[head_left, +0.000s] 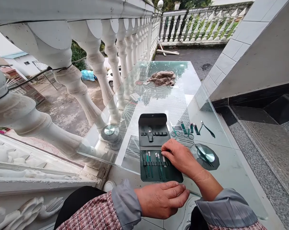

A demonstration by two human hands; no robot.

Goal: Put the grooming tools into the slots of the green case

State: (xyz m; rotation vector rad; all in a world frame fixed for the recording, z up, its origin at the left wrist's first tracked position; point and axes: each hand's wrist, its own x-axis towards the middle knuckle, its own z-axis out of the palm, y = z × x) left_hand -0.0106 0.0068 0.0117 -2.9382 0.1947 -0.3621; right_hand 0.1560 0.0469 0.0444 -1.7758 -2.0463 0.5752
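Left hand [160, 198] loosely curled, can't see if empty; right hand [179, 157] seems pinched on a tool [164, 161] in the case [149, 144] just beyond. Probably slotting it; needs a steady push.

Soft, even daylight; pale reflections across glass tabletop [168, 100]; wide-angle stretch tilting balusters [36, 119] at left edge.

Right hand [180, 156] extended forward, curled; left hand [160, 199] closer in, loosely bent.
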